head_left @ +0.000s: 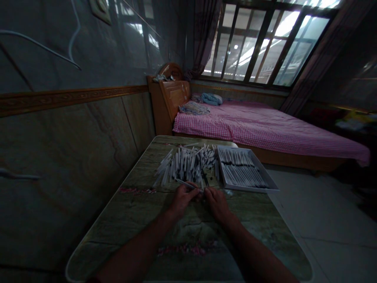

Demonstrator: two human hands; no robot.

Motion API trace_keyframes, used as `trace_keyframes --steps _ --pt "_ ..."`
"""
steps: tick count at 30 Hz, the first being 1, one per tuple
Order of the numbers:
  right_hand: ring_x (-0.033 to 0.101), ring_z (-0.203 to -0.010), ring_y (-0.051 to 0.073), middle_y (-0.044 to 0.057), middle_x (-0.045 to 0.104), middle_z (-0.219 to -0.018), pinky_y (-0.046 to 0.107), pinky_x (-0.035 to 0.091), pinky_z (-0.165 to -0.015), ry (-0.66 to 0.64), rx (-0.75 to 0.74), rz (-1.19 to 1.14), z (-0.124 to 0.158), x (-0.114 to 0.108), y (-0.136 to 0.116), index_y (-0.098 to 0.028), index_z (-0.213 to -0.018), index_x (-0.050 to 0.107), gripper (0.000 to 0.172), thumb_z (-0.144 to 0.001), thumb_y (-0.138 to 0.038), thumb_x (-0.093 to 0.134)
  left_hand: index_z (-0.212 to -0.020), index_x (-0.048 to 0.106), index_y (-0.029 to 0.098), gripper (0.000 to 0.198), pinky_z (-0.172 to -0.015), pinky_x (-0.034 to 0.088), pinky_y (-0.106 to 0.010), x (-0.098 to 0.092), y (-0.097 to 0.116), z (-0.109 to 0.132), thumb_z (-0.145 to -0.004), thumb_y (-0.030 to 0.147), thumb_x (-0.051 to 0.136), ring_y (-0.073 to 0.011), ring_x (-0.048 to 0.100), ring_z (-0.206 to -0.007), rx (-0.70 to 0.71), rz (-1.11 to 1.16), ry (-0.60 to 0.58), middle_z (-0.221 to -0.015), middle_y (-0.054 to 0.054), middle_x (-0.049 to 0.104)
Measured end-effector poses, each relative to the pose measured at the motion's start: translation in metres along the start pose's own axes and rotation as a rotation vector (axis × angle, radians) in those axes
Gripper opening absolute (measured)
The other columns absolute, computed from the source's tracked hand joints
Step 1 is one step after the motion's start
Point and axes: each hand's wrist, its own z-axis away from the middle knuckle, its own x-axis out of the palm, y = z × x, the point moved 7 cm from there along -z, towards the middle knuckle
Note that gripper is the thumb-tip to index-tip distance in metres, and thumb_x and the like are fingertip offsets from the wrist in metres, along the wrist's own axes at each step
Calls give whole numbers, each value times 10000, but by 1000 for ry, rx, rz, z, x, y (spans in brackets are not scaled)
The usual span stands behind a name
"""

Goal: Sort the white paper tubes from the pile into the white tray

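Observation:
My left hand (183, 199) is curled around a slim white tube (186, 184) that runs across its fingers. The tube's right end reaches the fingertips of my right hand (216, 203), though I cannot tell whether those fingers grip it. Just beyond both hands lies a loose heap of similar white tubes (185, 167) on a wood-patterned table (188, 222). To the right of the heap, a shallow white tray (250, 188) holds tubes lined up in neat rows, their dark tips forming a band.
Small pink scraps (137, 191) lie on the table, which stands against a grey wall (73, 165). Beyond it is a bed with a pink gingham sheet (265, 131) below a barred window (265, 43). A tiled floor (318, 220) lies to the right.

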Motion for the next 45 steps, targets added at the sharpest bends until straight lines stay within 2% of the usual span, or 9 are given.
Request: trace_keyframes --steps 5,14,21,23,26,29,34,38,45 --pt "551 -621 151 -2 577 -646 244 364 -578 14 5 9 1 -1 -4 -217 -718 542 304 -958 -362 426 -770 594 184 412 -544 488 -244 -2 2 0 -567 458 827 -153 650 -605 6 9 18 -655 15 673" --pt "442 -517 135 -28 451 -530 250 321 -503 -67 123 -223 1 7 4 -224 -584 468 446 -955 -437 345 -760 577 176 441 -499 453 -227 2 1 1 -557 474 831 -144 625 -561 -7 -11 -25 -611 8 660" --pt "477 -572 135 -27 502 -568 238 336 -536 -11 128 -223 -2 4 3 -213 -608 511 396 -897 -475 445 -731 617 192 299 -503 446 -227 0 3 -4 -591 378 804 -141 597 -546 57 -151 -8 -597 26 631" --pt "471 -569 133 -29 484 -552 230 342 -528 54 159 -272 -3 0 8 -210 -603 520 407 -888 -493 452 -755 639 198 245 -579 485 -251 -7 5 -9 -601 307 794 -169 636 -633 112 -244 40 -671 6 673" --pt "479 -570 137 -26 490 -552 222 350 -507 144 228 -372 -3 -7 16 -192 -651 586 406 -864 -522 484 -788 660 196 107 -788 506 -312 -25 23 -16 -689 195 701 -204 665 -811 264 -484 196 -799 -26 707" --pt "506 -576 144 -12 531 -576 224 370 -503 180 281 -451 -5 -9 22 -174 -702 638 402 -836 -537 527 -915 678 206 187 -880 468 -332 -36 45 -26 -776 118 587 -213 638 -945 309 -887 297 -984 -59 696" --pt "552 -587 156 6 602 -611 239 422 -530 227 328 -531 -7 -8 27 -160 -759 688 349 -783 -494 586 -1076 673 186 246 -955 412 -360 -33 68 -46 -855 198 566 -270 542 -1136 278 -1491 288 -1182 -129 612" --pt "559 -572 155 5 616 -611 242 428 -525 219 349 -590 -6 -5 30 -156 -780 700 327 -753 -471 617 -1111 672 180 285 -947 409 -387 -31 67 -54 -838 236 612 -302 510 -1146 231 -1701 223 -1198 -154 589" --pt "537 -553 143 -5 602 -597 239 418 -508 227 362 -606 -8 -6 30 -156 -758 691 311 -736 -457 614 -1050 692 205 236 -911 419 -386 -39 61 -54 -856 273 577 -311 516 -1122 171 -1830 241 -1149 -151 605"
